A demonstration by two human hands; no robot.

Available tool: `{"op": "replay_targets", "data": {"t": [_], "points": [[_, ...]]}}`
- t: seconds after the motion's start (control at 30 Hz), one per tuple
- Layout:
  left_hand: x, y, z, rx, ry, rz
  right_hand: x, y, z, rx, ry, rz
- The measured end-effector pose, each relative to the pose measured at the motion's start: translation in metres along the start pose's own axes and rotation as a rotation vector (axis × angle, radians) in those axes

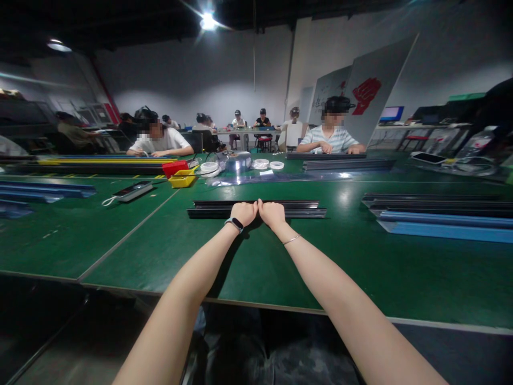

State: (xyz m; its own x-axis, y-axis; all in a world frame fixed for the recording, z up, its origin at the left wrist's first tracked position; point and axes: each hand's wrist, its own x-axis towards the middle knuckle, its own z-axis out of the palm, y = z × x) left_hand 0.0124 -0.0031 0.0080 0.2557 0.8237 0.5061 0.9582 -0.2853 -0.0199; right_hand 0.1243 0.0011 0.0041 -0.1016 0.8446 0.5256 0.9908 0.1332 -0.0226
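Both my arms reach forward over a green table (280, 267). My left hand (243, 212), with a dark band on its wrist, and my right hand (272, 213), with a thin bracelet, rest side by side on the middle of a long black rail (304, 212) lying crosswise. The fingers of both hands curl over the rail's near edge and grip it. A second black rail (296, 203) lies just behind it, touching or nearly so.
More black and blue rails (441, 222) lie at the right, blue ones (44, 189) at the left. A phone (132, 191), red and yellow bins (181, 174) and tape rolls (209, 167) sit mid-table. Several people sit at tables behind.
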Motion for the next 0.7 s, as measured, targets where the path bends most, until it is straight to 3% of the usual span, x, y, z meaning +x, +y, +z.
{"op": "replay_targets", "data": {"t": [0.2,0.43,0.7], "points": [[0.0001,-0.0005,-0.0005,0.014,-0.026,-0.015,0.0066,0.0054,-0.0021,-0.013,-0.068,-0.019],[0.0005,0.0001,0.0017,0.014,0.003,0.005,0.0020,0.0072,-0.0001,0.024,-0.005,-0.022],[-0.0009,-0.0028,-0.0013,0.007,0.006,-0.008,-0.0007,0.0059,-0.0021,0.029,-0.025,-0.108]]}}
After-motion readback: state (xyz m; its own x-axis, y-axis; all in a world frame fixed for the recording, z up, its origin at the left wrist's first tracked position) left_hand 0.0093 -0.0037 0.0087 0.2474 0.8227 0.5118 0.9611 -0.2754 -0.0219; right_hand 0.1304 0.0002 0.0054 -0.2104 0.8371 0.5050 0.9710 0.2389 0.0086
